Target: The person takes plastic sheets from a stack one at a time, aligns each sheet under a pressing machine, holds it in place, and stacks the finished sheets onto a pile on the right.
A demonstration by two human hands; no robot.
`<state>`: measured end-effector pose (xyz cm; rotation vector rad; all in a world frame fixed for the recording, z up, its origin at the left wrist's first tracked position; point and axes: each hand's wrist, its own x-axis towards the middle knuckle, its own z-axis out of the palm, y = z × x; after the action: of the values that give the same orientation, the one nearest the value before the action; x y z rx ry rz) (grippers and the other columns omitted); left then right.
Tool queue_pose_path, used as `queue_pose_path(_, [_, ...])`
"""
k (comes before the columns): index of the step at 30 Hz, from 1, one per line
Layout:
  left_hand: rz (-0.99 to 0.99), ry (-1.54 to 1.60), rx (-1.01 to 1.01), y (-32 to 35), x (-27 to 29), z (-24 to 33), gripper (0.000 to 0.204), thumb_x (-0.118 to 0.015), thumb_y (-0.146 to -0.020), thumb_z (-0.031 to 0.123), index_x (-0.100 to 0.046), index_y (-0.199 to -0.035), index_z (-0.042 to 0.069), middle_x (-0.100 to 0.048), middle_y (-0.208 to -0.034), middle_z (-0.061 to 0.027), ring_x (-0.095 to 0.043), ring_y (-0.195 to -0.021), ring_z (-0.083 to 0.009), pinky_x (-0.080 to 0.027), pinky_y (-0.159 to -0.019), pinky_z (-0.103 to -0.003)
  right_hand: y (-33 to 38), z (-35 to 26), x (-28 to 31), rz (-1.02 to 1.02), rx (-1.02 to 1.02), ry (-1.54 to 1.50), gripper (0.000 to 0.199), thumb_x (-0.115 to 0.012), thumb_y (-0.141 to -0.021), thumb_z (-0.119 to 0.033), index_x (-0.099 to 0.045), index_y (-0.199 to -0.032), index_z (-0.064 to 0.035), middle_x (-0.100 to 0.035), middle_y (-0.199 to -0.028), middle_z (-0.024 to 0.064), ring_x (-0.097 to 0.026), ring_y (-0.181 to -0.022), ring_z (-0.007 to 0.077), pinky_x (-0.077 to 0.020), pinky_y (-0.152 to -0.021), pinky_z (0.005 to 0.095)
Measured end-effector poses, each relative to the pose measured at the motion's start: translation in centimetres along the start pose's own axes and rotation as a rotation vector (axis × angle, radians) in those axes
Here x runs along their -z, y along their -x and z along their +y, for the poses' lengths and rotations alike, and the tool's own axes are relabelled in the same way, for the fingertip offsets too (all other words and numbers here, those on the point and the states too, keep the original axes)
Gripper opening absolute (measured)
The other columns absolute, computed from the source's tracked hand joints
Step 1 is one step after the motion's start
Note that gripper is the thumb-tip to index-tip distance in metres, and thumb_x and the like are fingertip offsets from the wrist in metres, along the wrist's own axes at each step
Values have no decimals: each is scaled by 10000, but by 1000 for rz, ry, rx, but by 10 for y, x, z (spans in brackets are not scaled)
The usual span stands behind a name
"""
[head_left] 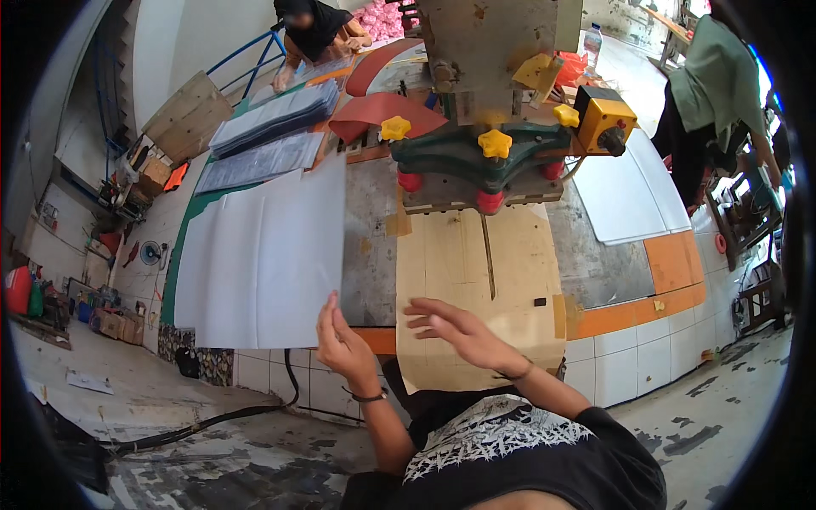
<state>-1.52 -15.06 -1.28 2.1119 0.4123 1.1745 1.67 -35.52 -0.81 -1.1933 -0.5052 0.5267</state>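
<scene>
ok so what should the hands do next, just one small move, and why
Probably pinch the near right corner of the white sheet with the left hand: in this view it overlaps that corner, though whether it grips can't be made out. The right hand looks open and empty over the tan board, so it seems free to help.

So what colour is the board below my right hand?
The board below your right hand is pale tan; the head view shows it best.

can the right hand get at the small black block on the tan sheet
Probably yes: the right hand looks empty and close by, and nothing visible on the tan sheet stands between it and the small black block.
</scene>
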Motion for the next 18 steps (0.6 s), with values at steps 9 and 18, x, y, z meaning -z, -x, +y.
queue_pose_path(9, [-132, 255, 13, 57, 44, -8, 317, -573, -1054, 218, -673, -1186, -52, -701, -1198, -184, -664, -1124, -303, -497, -994, -426, -58, 34, -26, 96, -302, -235, 625, -548, -1064, -193, -219, -1563, -9, -566, -1315, 168, -620, -1106, 213, -544, -933, 370])
queue_pose_path(18, [446, 758, 728, 36, 73, -55, 679, -589, -1015, 459, -417, -1473, -12, -509, -1435, -163, -513, -1295, -287, -431, -1072, -414, -13, 40, -8, 254, -177, -214, 539, -529, -1037, -65, -317, -1529, -12, -571, -1315, 131, -585, -1137, 189, -506, -971, 337])
